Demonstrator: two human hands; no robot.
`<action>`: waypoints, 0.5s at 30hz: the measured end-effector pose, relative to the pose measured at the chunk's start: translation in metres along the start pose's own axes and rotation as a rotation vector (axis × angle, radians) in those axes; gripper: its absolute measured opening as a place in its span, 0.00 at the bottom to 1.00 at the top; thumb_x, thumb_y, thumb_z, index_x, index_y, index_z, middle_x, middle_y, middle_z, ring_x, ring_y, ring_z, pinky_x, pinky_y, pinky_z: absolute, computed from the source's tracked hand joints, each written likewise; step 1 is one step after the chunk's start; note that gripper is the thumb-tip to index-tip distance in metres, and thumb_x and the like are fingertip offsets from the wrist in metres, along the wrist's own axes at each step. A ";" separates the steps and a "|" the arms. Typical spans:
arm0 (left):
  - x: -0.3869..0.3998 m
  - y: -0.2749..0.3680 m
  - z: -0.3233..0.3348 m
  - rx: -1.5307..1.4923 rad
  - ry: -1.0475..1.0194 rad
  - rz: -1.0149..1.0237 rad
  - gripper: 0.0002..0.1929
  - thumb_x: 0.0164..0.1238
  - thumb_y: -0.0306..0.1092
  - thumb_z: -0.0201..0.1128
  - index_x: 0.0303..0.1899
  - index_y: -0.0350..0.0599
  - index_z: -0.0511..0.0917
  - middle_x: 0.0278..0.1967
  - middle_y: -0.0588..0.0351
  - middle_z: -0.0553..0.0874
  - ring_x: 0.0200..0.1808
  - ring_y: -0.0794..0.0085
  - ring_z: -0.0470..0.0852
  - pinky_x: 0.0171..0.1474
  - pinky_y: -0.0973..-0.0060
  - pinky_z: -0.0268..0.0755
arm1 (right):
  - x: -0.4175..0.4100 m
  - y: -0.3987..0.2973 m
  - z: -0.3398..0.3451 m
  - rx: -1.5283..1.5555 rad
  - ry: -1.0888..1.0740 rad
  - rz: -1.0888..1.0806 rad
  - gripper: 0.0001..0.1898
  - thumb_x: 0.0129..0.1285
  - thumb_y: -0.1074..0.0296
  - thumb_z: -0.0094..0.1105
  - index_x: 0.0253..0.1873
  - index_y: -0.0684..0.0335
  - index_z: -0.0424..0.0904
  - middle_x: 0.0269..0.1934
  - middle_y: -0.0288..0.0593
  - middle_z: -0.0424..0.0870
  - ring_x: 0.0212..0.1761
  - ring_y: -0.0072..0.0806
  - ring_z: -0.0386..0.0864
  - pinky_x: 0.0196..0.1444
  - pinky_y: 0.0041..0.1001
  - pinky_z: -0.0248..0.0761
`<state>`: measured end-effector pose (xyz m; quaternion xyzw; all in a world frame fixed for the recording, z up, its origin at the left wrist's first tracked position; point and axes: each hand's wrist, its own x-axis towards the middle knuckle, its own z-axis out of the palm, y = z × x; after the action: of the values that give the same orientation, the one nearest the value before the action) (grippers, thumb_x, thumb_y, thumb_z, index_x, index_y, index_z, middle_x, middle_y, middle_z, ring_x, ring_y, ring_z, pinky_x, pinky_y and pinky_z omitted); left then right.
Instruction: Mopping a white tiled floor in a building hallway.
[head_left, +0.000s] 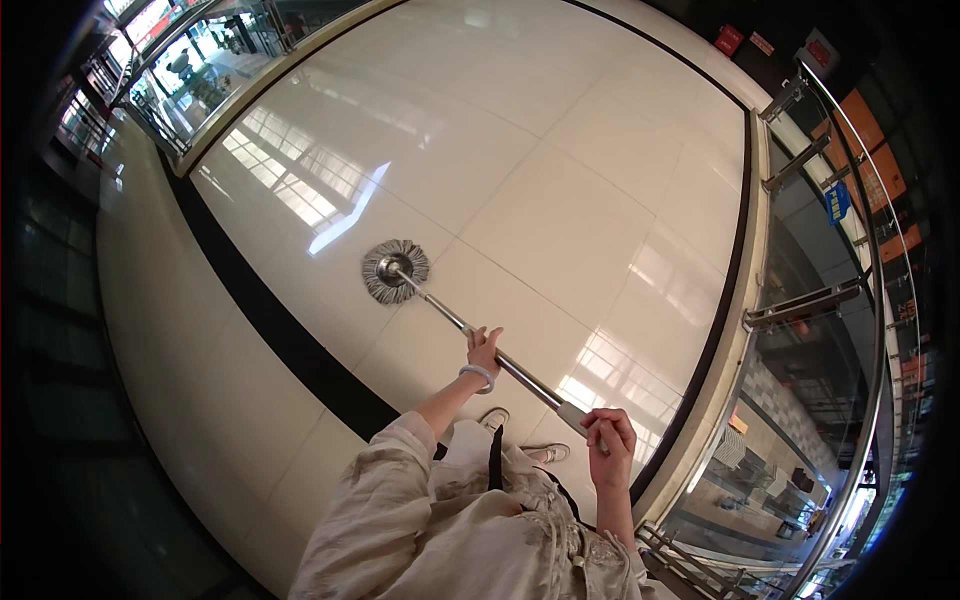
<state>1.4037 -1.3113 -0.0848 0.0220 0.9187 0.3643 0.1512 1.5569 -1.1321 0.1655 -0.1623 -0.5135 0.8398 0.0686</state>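
A round mop head (415, 259) with grey strands lies spread on the pale tiled floor, its metal disc at the centre. From it a metal mop pole (529, 376) slants up toward my body. My left hand (484, 351), with a pale bangle at the wrist, is loosely around the middle of the pole, fingers partly extended. Curled over the top end, my right hand (611, 442) holds the light grey grip (573, 417). Both of my shoes show on the floor below the pole.
Glossy floor tiles (540, 187) reflect windows. A black floor band (285, 330) runs along the left. To the right, a glass balustrade with a metal handrail (877, 322) borders a drop to a lower level. Another glass railing (191, 82) stands at upper left.
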 end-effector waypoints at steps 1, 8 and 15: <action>0.005 0.003 0.012 0.011 0.001 0.076 0.32 0.53 0.24 0.62 0.60 0.64 0.64 0.65 0.46 0.59 0.69 0.40 0.48 0.67 0.55 0.55 | -0.007 -0.011 0.000 -0.014 0.037 0.001 0.07 0.62 0.74 0.51 0.43 0.69 0.74 0.33 0.47 0.78 0.26 0.20 0.66 0.34 0.18 0.58; -0.044 0.114 0.063 0.064 -0.398 0.424 0.30 0.47 0.39 0.72 0.55 0.60 0.68 0.62 0.49 0.64 0.70 0.43 0.48 0.66 0.46 0.46 | -0.092 -0.063 -0.038 -0.295 0.487 -0.216 0.06 0.58 0.76 0.46 0.33 0.71 0.74 0.26 0.44 0.75 0.21 0.17 0.63 0.26 0.15 0.53; -0.163 0.233 0.120 0.015 -0.798 1.090 0.23 0.46 0.40 0.69 0.46 0.52 0.69 0.43 0.54 0.73 0.51 0.57 0.71 0.55 0.56 0.61 | -0.222 -0.171 -0.105 -0.502 0.826 -0.622 0.12 0.67 0.70 0.45 0.47 0.72 0.73 0.12 0.30 0.56 0.14 0.17 0.58 0.25 0.19 0.60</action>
<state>1.5782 -1.0858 0.0328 0.6161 0.6526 0.3461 0.2736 1.7920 -1.0274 0.3178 -0.3298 -0.6512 0.4995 0.4666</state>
